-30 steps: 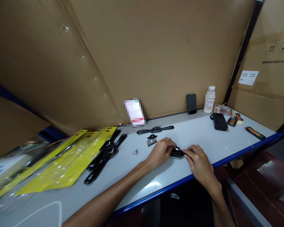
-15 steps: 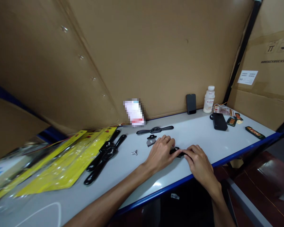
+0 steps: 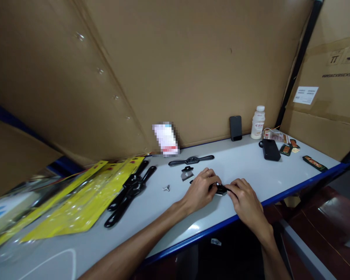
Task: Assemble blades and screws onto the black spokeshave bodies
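Where the left hand [image 3: 200, 189] had lain flatter over it half a second before, its fingers were curled and, with the right hand [image 3: 245, 199], pinched the small black part [image 3: 221, 189], now showing between them, on the white table [image 3: 251, 165] near its front edge

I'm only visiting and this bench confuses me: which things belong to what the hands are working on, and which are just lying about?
In the work: left hand, right hand, both gripping the small black part; likely also the metal plate, wing nut and black two-handled tool close by.
Lying about: phone, white bottle, black pouch, small packets at the far right.
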`<control>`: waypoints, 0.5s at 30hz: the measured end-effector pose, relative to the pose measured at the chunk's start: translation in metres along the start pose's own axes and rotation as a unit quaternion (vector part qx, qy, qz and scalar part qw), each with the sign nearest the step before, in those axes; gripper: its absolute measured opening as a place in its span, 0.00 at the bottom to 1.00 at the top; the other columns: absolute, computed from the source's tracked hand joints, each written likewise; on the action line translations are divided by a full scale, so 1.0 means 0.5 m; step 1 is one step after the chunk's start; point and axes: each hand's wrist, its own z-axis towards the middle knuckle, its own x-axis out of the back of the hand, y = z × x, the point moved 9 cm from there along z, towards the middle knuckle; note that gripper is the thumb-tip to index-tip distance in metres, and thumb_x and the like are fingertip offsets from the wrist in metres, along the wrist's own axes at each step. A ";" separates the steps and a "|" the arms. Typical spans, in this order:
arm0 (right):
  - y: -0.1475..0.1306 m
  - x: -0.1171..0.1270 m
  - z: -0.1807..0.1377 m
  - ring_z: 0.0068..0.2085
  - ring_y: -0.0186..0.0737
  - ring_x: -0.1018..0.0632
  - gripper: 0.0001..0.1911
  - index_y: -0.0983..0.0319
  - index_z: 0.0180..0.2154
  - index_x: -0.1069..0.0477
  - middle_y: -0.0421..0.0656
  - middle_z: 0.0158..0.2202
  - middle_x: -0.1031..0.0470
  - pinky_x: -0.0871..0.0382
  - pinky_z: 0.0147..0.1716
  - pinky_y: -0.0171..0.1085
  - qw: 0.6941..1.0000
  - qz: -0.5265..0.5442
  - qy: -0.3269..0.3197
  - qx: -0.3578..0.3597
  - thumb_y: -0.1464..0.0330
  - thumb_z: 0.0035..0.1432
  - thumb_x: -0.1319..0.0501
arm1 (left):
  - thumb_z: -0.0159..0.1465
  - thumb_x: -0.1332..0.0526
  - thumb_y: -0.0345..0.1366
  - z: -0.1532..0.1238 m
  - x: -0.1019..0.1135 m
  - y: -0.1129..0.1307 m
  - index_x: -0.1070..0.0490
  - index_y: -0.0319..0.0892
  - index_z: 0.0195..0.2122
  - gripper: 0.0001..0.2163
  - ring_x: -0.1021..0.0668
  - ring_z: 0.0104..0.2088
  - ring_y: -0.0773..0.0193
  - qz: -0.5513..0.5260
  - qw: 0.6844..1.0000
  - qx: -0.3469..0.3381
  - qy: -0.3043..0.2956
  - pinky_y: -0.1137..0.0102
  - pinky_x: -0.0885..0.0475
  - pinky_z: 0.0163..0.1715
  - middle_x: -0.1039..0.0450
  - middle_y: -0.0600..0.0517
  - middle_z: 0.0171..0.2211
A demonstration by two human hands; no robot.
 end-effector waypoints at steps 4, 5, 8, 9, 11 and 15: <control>-0.001 0.001 0.001 0.45 0.46 0.27 0.16 0.58 0.50 0.23 0.46 0.41 0.25 0.29 0.47 0.47 1.000 0.002 -0.002 0.002 0.76 0.66 0.43 | 0.58 0.48 0.19 0.001 0.008 -0.014 0.23 0.42 0.31 0.16 0.27 0.39 0.59 -0.062 0.998 0.013 0.022 0.63 0.31 0.42 0.28 0.49 0.34; -0.002 0.001 0.001 0.45 0.46 0.27 0.16 0.58 0.50 0.23 0.46 0.41 0.25 0.29 0.48 0.47 1.000 0.002 -0.002 0.002 0.76 0.66 0.43 | 0.58 0.48 0.19 0.001 0.009 -0.018 0.23 0.42 0.30 0.16 0.27 0.39 0.59 -0.067 0.997 0.020 0.026 0.63 0.31 0.42 0.28 0.49 0.33; -0.004 0.003 0.001 0.45 0.46 0.27 0.16 0.58 0.50 0.23 0.46 0.41 0.25 0.29 0.48 0.47 1.000 0.000 -0.002 0.004 0.76 0.66 0.43 | 0.61 0.47 0.22 0.001 0.016 -0.025 0.27 0.42 0.28 0.12 0.28 0.38 0.59 -0.047 0.997 0.044 0.037 0.63 0.31 0.41 0.29 0.50 0.32; -0.004 0.003 0.001 0.45 0.46 0.27 0.16 0.58 0.50 0.23 0.46 0.41 0.25 0.29 0.47 0.47 1.000 0.000 -0.002 0.004 0.76 0.66 0.43 | 0.63 0.46 0.25 0.001 0.017 -0.027 0.28 0.42 0.29 0.10 0.28 0.38 0.58 -0.030 0.997 0.053 0.038 0.63 0.31 0.41 0.29 0.50 0.32; -0.004 0.004 0.001 0.45 0.46 0.27 0.16 0.58 0.49 0.23 0.46 0.41 0.25 0.29 0.48 0.47 1.000 0.003 -0.001 0.003 0.76 0.66 0.44 | 0.65 0.42 0.32 0.001 0.018 -0.027 0.28 0.42 0.32 0.05 0.28 0.38 0.57 0.004 0.997 0.064 0.034 0.62 0.31 0.40 0.29 0.49 0.33; -0.001 0.002 0.000 0.45 0.46 0.27 0.16 0.57 0.49 0.23 0.45 0.41 0.25 0.29 0.47 0.47 1.000 0.008 0.001 0.003 0.75 0.66 0.45 | 0.63 0.42 0.28 0.000 0.006 -0.012 0.26 0.43 0.35 0.06 0.27 0.40 0.56 0.009 1.000 0.029 -0.003 0.60 0.29 0.43 0.28 0.49 0.35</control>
